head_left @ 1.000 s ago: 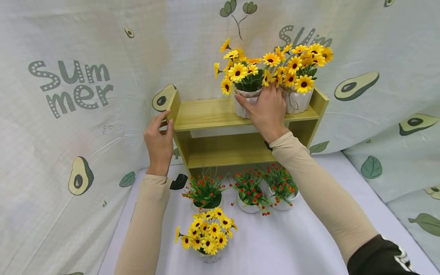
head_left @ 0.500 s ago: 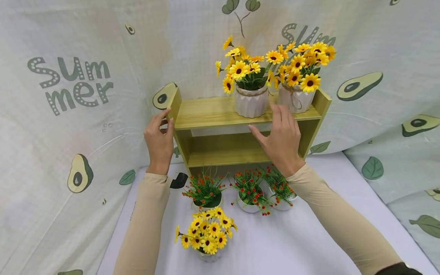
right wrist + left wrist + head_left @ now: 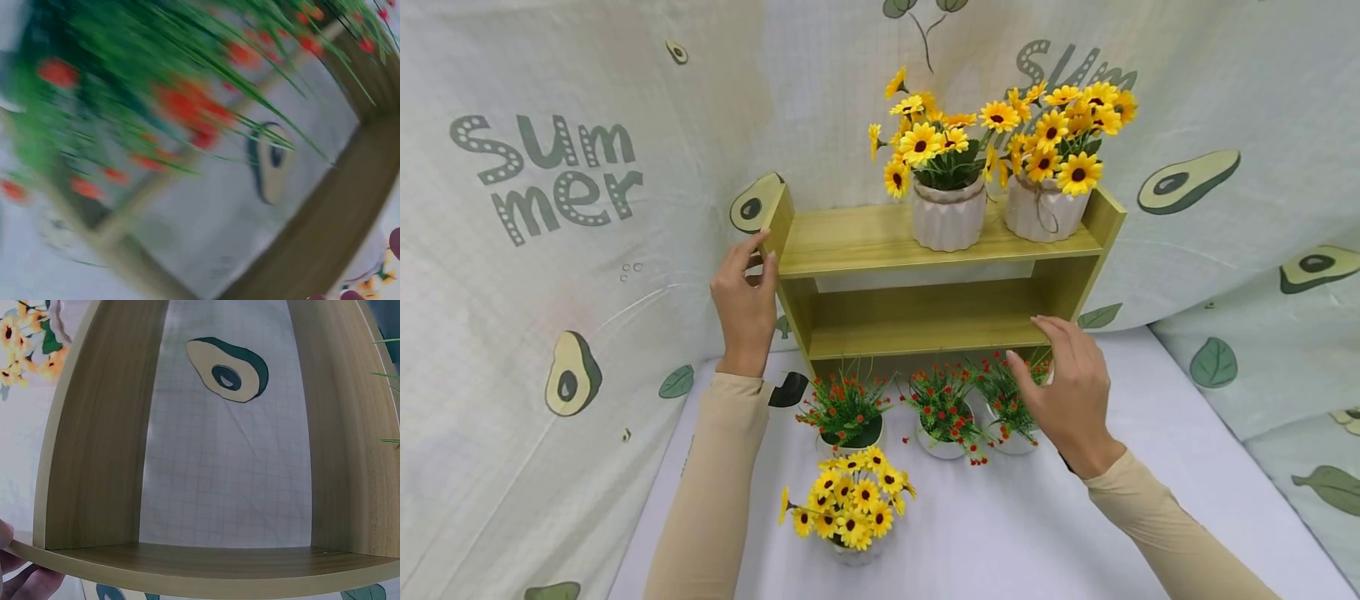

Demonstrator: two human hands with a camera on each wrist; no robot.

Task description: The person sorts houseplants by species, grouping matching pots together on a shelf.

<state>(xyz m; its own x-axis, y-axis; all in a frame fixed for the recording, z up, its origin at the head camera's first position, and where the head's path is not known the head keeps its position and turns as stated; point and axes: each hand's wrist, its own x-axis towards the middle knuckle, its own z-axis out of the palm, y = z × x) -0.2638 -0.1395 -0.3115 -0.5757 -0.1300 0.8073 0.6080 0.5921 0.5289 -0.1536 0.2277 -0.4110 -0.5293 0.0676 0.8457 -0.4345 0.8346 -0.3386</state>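
Observation:
At the upper left end of the wooden shelf (image 3: 842, 237), my left hand (image 3: 745, 304) pinches the side panel; in the left wrist view its fingers (image 3: 37, 584) lie along the panel's edge. My right hand (image 3: 1071, 392) hangs in the air with fingers apart, holding nothing, beside the rightmost pot of red-flowered grass (image 3: 1011, 404). Two white ribbed pots of yellow sunflowers stand upright on the top board: one near the middle (image 3: 950, 218), the other at the right end (image 3: 1047, 210). The right wrist view is blurred, with red flowers (image 3: 187, 106) close to the camera.
Two more red-flowered pots, one at left (image 3: 850, 417) and one in the middle (image 3: 943, 417), stand before the shelf. A third sunflower pot (image 3: 853, 508) stands nearer on the white table (image 3: 985, 533). Printed cloth (image 3: 587, 292) hangs behind.
My right hand has let go of the middle sunflower pot and moved down and right, away from the shelf top. My left hand stays at the shelf's left end.

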